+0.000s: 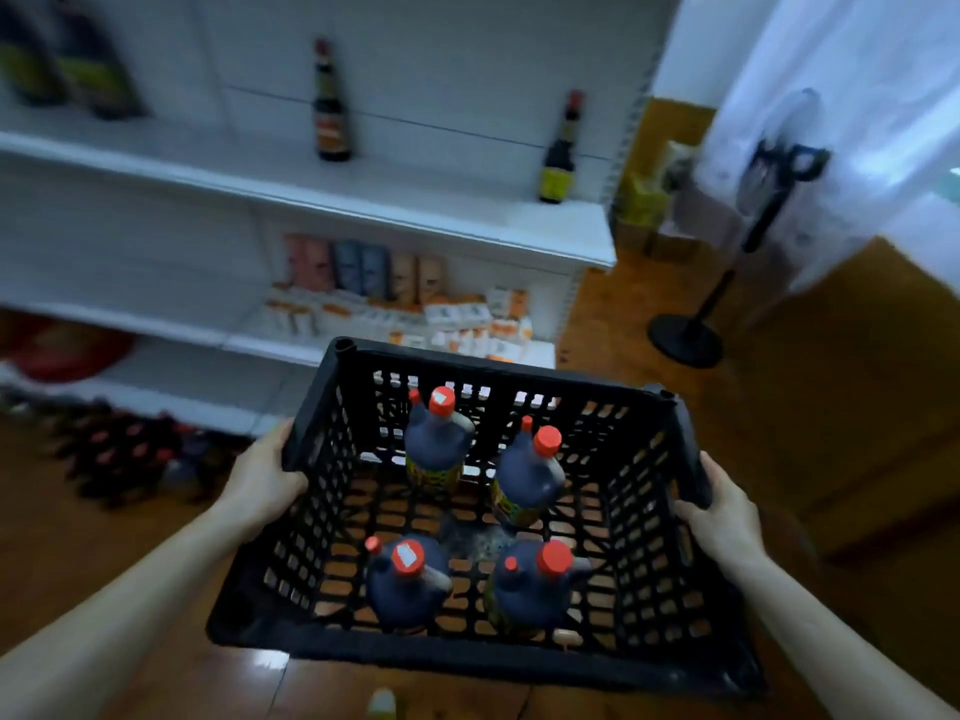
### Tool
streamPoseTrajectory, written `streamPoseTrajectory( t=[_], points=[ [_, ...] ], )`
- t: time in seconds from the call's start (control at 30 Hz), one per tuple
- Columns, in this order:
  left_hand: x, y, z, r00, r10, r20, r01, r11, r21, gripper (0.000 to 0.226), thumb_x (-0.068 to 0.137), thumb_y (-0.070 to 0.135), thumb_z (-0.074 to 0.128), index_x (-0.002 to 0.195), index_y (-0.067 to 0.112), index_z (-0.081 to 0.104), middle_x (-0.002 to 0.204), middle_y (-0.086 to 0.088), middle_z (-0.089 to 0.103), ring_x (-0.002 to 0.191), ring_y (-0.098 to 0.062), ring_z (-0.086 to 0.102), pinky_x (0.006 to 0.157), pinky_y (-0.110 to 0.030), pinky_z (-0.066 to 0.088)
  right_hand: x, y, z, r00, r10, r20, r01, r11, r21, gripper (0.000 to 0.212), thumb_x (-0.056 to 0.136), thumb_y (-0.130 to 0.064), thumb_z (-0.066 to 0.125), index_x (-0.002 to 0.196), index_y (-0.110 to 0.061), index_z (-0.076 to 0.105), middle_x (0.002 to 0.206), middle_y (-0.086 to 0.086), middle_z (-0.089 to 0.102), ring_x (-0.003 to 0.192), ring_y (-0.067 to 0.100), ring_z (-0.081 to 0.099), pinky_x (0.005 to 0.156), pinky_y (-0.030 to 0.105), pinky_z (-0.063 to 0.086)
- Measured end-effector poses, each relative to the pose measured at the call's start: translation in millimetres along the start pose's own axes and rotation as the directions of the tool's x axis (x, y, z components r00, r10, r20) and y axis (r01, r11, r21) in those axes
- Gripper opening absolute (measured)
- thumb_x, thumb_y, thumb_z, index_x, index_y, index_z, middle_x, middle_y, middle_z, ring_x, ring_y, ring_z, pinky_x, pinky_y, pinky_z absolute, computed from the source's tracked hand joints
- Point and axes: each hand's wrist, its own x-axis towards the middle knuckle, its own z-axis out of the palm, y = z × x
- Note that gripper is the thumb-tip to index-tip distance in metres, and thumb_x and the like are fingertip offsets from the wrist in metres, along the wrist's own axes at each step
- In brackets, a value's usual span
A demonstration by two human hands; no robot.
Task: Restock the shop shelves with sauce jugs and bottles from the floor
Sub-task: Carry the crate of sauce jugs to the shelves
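Currently in hand: the carrying step, by my reading. A black slatted crate [488, 367] of sauce jugs is held by both rims, apparently off the wooden floor, facing the shelves.
Left hand [280, 475]: fingers wrapped round the crate's left rim, near its far corner.
Right hand [719, 511]: fingers wrapped round the crate's right rim, about midway along.
Jugs: four dark, red-capped jugs stand upright inside the crate. The far-left jug [439, 444] and far-right jug [530, 478] stand toward its far wall, the near-left jug [405, 582] and near-right jug [535, 587] toward its near wall, with gaps between them.
White shelf [415, 207]: beyond the crate's far wall. A tall dark bottle [331, 103] and a second bottle [560, 153] stand on it well apart, with bare board between them.
Floor bottles [119, 454]: a blurred red-capped cluster on the floor, left of the crate.
Small boxes [405, 304]: on the lower shelf, just beyond the crate's far rim.
Standing fan [748, 226]: beyond the crate, to its right.
Next move: both hands are taken, so the crate probably has to be set down by the shelves before any jug is lifted out.
Care needed: keep the crate level, or the loosely spaced jugs may slide or tip.
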Motion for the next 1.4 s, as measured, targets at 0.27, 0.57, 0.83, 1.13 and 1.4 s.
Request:
streamPoseTrajectory(
  t=[0.27,0.57,0.83,1.13,1.4],
  points=[
    [-53.3,-106.8,-76.6,0.921,-0.316,-0.229,0.276,0.942,-0.189,0.067,0.079,-0.012,0.053,0.139,0.013,0.036,0.113,-0.010,0.058,0.082,-0.018,0.054,0.060,-0.025,0.042,16.3,-115.0,104.6,0.915,-0.317,0.248,0.350,0.931,-0.102,0.066,0.084,-0.003,0.062,0.142,-0.016,0.034,0.132,0.014,0.055,0.119,0.035,0.051,0.095,0.045,0.043],
    [-77.3,-238.5,-186.7,0.760,-0.555,-0.338,0.464,0.828,-0.316,0.070,0.080,-0.012,0.055,0.141,0.012,0.032,0.123,-0.015,0.055,0.090,-0.021,0.052,0.069,-0.029,0.043,-30.5,-245.4,281.4,0.735,-0.483,0.476,0.585,0.806,-0.085,0.066,0.081,-0.002,0.064,0.140,-0.014,0.038,0.128,0.015,0.058,0.109,0.032,0.057,0.080,0.034,0.044],
    [-77.6,-338.3,-285.2,0.628,-0.659,-0.414,0.536,0.752,-0.384,0.069,0.079,-0.013,0.056,0.140,0.008,0.033,0.128,-0.018,0.051,0.115,-0.033,0.049,0.085,-0.036,0.041,-96.5,-350.5,425.1,0.629,-0.520,0.578,0.655,0.755,-0.033,0.070,0.084,-0.005,0.062,0.145,-0.018,0.030,0.136,0.010,0.051,0.111,0.031,0.057,0.086,0.038,0.049],
    [-50.6,-452.4,-368.9,0.465,-0.772,-0.433,0.586,0.635,-0.503,0.068,0.079,-0.012,0.057,0.139,0.011,0.035,0.124,-0.014,0.054,0.104,-0.026,0.053,0.075,-0.034,0.046,-142.0,-480.0,593.8,0.474,-0.554,0.685,0.739,0.673,0.034,0.072,0.079,-0.003,0.065,0.142,-0.022,0.035,0.125,0.015,0.060,0.105,0.034,0.061,0.092,0.048,0.049],
    [-6.8,-536.8,-452.4,0.332,-0.836,-0.438,0.622,0.543,-0.564,0.068,0.082,-0.011,0.055,0.141,0.012,0.031,0.129,-0.017,0.052,0.115,-0.034,0.051,0.086,-0.042,0.045,-188.1,-598.5,733.4,0.324,-0.582,0.746,0.830,0.554,0.071,0.069,0.082,0.000,0.061,0.144,-0.014,0.032,0.136,0.015,0.051,0.121,0.034,0.051,0.099,0.041,0.042]
  ],
)
